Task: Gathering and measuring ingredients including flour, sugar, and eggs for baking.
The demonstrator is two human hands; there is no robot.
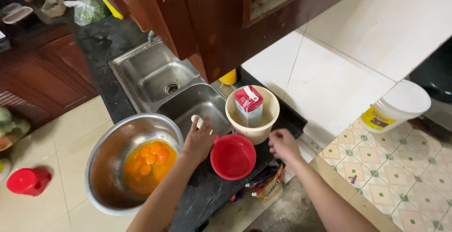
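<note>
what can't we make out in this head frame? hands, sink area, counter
Head view only:
- Left hand: holds a small white thing; its fingers cover most of it, kind unclear.
- Right hand: motion-blurred, grip unreadable.
- Yellow object: mostly hidden under the wooden cabinet.
- Cream bucket: the carton hides its inside.
- Steel bowl of yolks: count uncertain.
- Packet: partly hidden under the counter edge.

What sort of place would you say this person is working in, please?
Most likely a home kitchen: a stainless steel double sink set in a dark stone counter, and a round metal mixing bowl holding raw egg yolks.
</note>
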